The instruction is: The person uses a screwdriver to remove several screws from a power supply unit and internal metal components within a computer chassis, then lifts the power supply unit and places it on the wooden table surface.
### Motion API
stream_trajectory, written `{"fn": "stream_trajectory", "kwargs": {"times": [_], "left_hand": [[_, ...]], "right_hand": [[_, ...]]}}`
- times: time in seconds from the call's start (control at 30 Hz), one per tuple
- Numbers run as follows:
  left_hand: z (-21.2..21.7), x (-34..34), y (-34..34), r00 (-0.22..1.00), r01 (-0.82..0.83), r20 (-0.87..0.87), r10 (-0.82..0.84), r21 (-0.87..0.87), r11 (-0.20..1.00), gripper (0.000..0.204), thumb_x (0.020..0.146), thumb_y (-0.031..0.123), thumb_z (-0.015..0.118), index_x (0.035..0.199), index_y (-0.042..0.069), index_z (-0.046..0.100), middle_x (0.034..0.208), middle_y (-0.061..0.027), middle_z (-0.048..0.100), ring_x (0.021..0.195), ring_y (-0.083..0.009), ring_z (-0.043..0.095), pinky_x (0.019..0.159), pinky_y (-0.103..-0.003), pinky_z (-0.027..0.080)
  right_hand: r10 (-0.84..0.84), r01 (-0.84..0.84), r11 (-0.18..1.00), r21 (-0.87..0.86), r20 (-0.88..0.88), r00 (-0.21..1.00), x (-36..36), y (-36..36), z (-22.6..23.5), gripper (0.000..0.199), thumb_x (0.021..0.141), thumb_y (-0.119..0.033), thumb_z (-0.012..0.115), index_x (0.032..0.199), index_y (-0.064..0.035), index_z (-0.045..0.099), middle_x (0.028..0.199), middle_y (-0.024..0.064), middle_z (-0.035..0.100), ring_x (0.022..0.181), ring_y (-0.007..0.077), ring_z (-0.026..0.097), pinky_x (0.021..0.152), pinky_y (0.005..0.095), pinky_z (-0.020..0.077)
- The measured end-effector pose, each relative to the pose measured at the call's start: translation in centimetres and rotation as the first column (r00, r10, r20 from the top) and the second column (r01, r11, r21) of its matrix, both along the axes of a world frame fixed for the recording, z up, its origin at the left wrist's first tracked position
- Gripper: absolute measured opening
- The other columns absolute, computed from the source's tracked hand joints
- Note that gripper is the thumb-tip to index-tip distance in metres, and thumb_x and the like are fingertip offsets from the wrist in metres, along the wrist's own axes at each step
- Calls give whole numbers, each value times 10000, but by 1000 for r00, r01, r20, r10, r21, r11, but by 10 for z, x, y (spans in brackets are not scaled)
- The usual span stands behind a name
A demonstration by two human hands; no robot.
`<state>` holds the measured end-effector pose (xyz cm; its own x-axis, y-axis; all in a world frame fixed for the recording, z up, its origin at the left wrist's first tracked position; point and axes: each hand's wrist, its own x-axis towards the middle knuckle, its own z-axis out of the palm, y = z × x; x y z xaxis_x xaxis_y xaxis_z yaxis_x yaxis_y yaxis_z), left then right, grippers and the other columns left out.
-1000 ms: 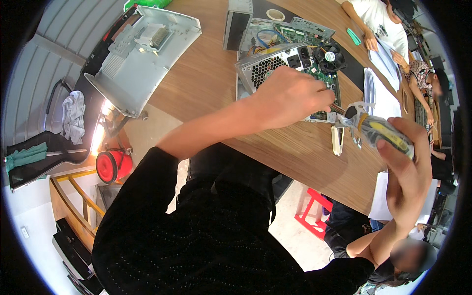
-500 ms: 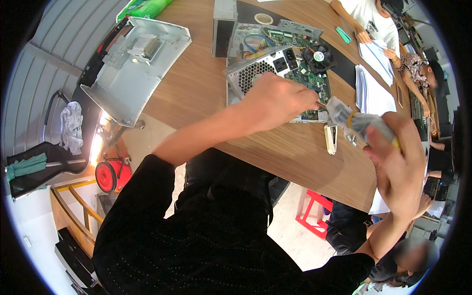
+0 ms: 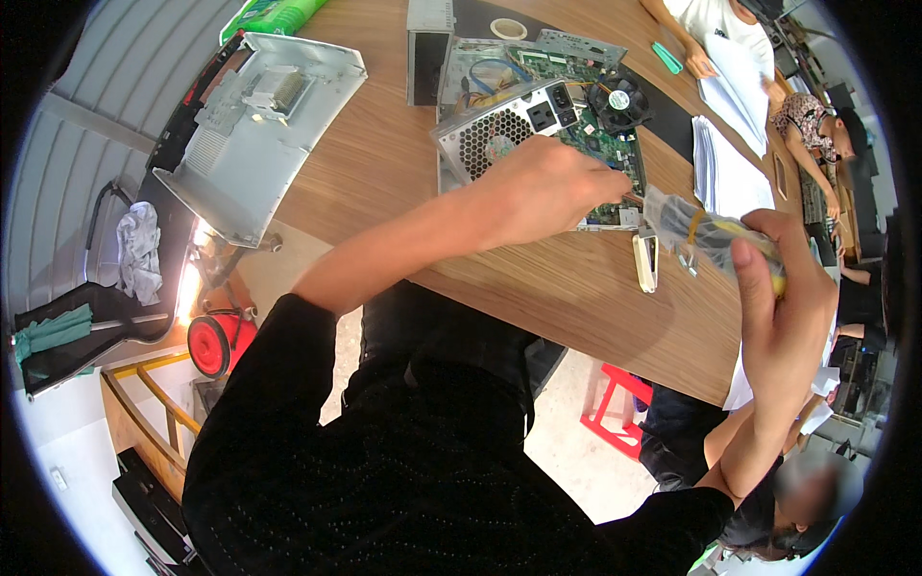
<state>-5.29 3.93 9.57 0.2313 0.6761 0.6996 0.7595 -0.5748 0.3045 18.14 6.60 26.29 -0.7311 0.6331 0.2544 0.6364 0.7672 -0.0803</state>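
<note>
My right hand [image 3: 783,298] is closed round the thick handle of what looks like a screwdriver [image 3: 706,233], wrapped in clear plastic with a yellow band. Its thin shaft points left, to the fingertips of my left hand [image 3: 547,182], which pinch it near the board's edge. The tip is hidden by my left fingers. Under and behind that hand lies an opened computer case, with a silver power supply [image 3: 490,137] tilted over a green circuit board [image 3: 610,144]. A black fan [image 3: 618,102] sits on the board's far right.
A grey case panel [image 3: 259,144] rests at the table's left end. A white and black box [image 3: 429,58], a tape roll [image 3: 509,29], stacked paper [image 3: 720,173] and a cream clip-like tool [image 3: 646,262] lie around. People sit along the right; a red stool [image 3: 615,408] stands below.
My right hand has turned the handle, its thumb now stretched along it. My left hand keeps its pinch, shifted slightly right. The whole view has moved a little.
</note>
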Motion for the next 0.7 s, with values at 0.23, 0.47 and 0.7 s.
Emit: {"fn": "stream_trajectory", "kwargs": {"times": [0.23, 0.47, 0.7], "left_hand": [[10, -1, -2, 999, -26, -23, 26, 8, 1000, 126, 896, 143, 713, 994, 68, 685, 867, -55, 734, 720, -255, 714, 628, -368, 585], [3, -3, -4, 1000, -15, -15, 15, 1, 1000, 263, 783, 9, 702, 1042, 52, 673, 944, -84, 744, 780, -256, 735, 640, -353, 603], [3, 4, -8, 991, -131, -19, 134, 104, 986, 211, 747, 133, 789, 896, 79, 651, 803, -36, 691, 675, -203, 694, 544, -322, 542]], "right_hand": [[605, -606, 784, 132, 54, 794, 9, 27, 6, 326, 589, -205, 721, 819, 22, 672, 1139, 183, 637, 1004, 348, 623, 771, 412, 527], [222, -214, 975, 61, -210, 952, 5, 7, -12, 597, 918, -379, 731, 1377, -47, 545, 1310, 230, 616, 1034, 318, 689, 867, 420, 562], [249, -242, 960, -138, 36, 968, 4, -2, 23, 363, 868, -53, 597, 1229, -27, 615, 1251, 252, 629, 1055, 352, 687, 891, 422, 537]]}}
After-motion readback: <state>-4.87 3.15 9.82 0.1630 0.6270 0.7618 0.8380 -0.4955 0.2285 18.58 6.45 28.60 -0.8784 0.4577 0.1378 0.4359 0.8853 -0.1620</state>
